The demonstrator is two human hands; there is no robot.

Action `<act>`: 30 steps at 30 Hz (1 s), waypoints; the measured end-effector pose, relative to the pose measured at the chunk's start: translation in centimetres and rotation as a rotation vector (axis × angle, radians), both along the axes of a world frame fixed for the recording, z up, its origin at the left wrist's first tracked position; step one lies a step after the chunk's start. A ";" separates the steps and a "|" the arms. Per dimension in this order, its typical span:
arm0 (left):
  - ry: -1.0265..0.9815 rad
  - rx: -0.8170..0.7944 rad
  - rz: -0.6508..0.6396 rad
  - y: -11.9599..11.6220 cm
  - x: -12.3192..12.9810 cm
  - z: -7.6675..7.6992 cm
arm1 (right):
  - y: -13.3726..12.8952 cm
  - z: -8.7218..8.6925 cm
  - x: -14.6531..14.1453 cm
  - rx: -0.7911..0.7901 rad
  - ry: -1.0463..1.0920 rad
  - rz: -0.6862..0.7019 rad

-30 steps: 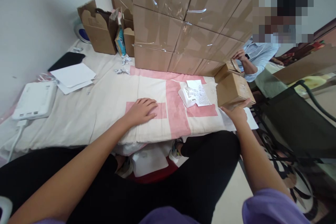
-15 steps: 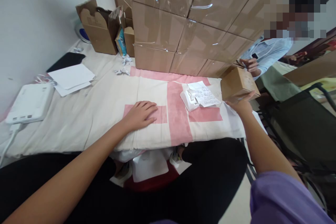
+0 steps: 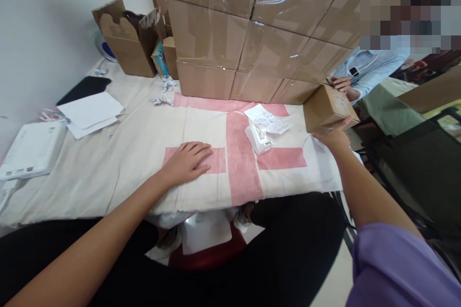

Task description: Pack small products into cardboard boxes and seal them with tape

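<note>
My left hand [image 3: 188,161] lies palm down on the cloth-covered table [image 3: 144,153], fingers spread, holding nothing. At the table's right end, my right hand [image 3: 333,138] is against the near lower side of a small cardboard box [image 3: 326,108]; its fingers are partly hidden, so its grip is unclear. Another person's hand [image 3: 342,84] touches the far top of that box. Between my hands sit a small white device [image 3: 260,138] and, partly behind it, a white sheet with drawn marks [image 3: 268,120].
A tall stack of taped cartons [image 3: 212,33] stands along the back. An open carton [image 3: 126,48] is at back left, with crumpled paper bits [image 3: 162,100] nearby. White sheets [image 3: 91,110] and a white power unit [image 3: 34,148] with a cable lie left.
The view has shifted slightly. The marked sheet has turned and moved left, behind the white device, which has also turned. Both my hands keep nearly the same places.
</note>
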State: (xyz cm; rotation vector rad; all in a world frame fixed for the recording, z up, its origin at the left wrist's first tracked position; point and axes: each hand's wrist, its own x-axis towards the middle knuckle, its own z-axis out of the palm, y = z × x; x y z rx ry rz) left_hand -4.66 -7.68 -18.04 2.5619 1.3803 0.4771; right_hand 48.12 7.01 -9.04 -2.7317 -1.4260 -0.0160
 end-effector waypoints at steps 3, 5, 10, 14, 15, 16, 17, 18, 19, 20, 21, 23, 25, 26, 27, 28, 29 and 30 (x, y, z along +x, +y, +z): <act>-0.002 -0.003 0.003 0.0 0.0 0.1 | 0.2 -1.5 -0.2 0.058 -0.001 -0.009; 0.000 -0.011 0.002 -0.1 0.1 0.1 | -0.2 -3.2 -0.6 0.112 -0.010 -0.026; -0.006 -0.025 0.006 -0.1 0.1 0.1 | -1.2 -6.5 -0.7 0.222 -0.038 -0.083; -0.024 -0.012 -0.003 -0.1 0.1 -0.1 | -1.0 -6.7 0.0 0.264 -0.044 -0.052; -0.029 -0.010 -0.005 -0.1 0.2 -0.1 | -1.0 -6.6 0.1 0.271 -0.041 -0.050; -0.034 -0.009 -0.005 -0.1 0.2 -0.1 | -0.9 -6.5 0.1 0.277 -0.036 -0.048; -0.038 -0.008 -0.004 -0.1 0.2 -0.1 | -0.9 -6.4 0.2 0.282 -0.029 -0.046; -0.042 -0.009 -0.001 -0.1 0.2 0.0 | -0.9 -6.3 0.1 0.289 -0.020 -0.045; -0.046 -0.012 0.002 -0.1 0.2 0.0 | -1.0 -6.3 0.1 0.297 -0.011 -0.045; -0.051 -0.015 0.002 -0.2 0.3 0.1 | -1.1 -6.2 0.0 0.305 -0.002 -0.047; -0.058 -0.017 0.002 -0.2 0.3 0.2 | -1.3 -6.1 -0.1 0.314 0.006 -0.050; -0.076 -0.016 0.001 -0.2 0.3 0.2 | -1.7 -6.0 -0.3 0.330 0.024 -0.044; -0.094 -0.007 -0.002 -0.1 0.4 0.2 | -2.1 -5.8 -0.5 0.347 0.039 -0.025; -0.100 -0.003 0.000 -0.1 0.4 0.2 | -2.3 -5.7 -0.6 0.355 0.046 -0.017; -0.102 0.000 0.000 0.0 0.4 0.2 | -2.5 -5.7 -0.7 0.361 0.053 -0.012; -0.102 0.002 0.002 0.0 0.4 0.2 | -2.6 -5.6 -0.8 0.367 0.060 -0.013; -0.103 0.003 0.003 0.0 0.4 0.2 | -2.6 -5.5 -0.9 0.371 0.068 -0.019; -0.105 0.005 0.005 0.1 0.4 0.2 | -2.7 -5.5 -1.0 0.373 0.078 -0.025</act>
